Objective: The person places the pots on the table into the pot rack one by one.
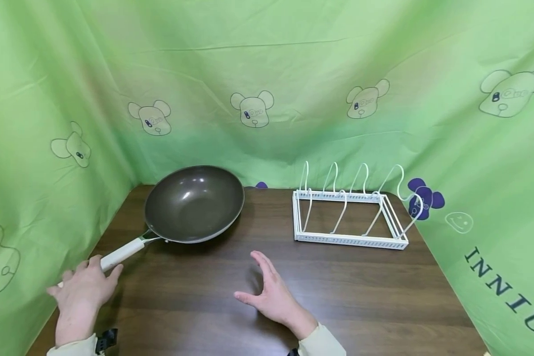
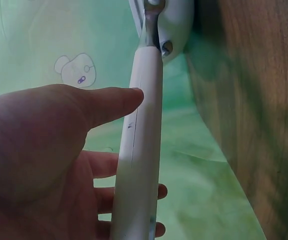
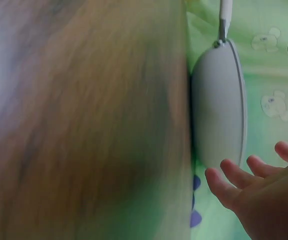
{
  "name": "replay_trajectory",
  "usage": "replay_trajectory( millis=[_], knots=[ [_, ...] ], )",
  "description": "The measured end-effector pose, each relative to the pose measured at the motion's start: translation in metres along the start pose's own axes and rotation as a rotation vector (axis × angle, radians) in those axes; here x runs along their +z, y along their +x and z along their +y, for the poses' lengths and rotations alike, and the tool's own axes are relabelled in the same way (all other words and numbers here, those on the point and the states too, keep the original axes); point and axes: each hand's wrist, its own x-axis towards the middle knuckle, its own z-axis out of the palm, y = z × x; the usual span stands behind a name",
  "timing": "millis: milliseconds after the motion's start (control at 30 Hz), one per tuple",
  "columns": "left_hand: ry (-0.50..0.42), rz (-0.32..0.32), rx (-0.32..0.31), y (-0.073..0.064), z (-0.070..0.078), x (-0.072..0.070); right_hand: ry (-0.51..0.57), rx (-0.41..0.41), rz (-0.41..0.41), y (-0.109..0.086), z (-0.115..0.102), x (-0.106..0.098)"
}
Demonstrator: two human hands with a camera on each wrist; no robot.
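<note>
A dark-lined wok [image 1: 195, 205] with a light outside rests on the table at the left, its white handle [image 1: 122, 254] pointing toward the near left. My left hand [image 1: 83, 289] lies over that handle with fingers spread. In the left wrist view the thumb [image 2: 116, 102] crosses the handle's edge, and fingertips show past its far side; firm contact cannot be told. My right hand [image 1: 273, 296] hovers over the table's near middle, thumb and fingers apart, holding nothing. A white rack [image 1: 351, 239] with several upright wire loops stands at the back right.
The brown wooden table [image 1: 231, 282] carries the wok and the rack. A green cloth [image 1: 293, 59] with printed bear heads hangs behind and along both sides, close to the table's edges. The rack's rightmost loop [image 1: 420, 205] leans outward toward the cloth.
</note>
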Motion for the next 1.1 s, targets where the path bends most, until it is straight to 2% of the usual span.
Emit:
replay_trajectory(
  millis=[233,467,667,833,1100],
  knots=[
    [0.015,0.016,0.007,-0.01,0.008,0.005,0.012,-0.002,-0.058,0.009,-0.008,0.011],
    [0.038,0.068,0.061,-0.025,0.016,0.009,0.018,0.008,-0.094,0.018,-0.013,0.019],
    [0.037,0.018,0.094,-0.033,0.026,0.01,0.065,-0.014,-0.102,0.026,-0.017,0.023],
    [0.012,-0.02,0.105,-0.038,0.033,0.012,0.066,-0.026,-0.109,0.03,-0.021,0.025],
    [-0.025,-0.095,0.148,-0.048,0.046,0.014,0.073,0.0,-0.135,0.03,-0.023,0.027]
  ],
)
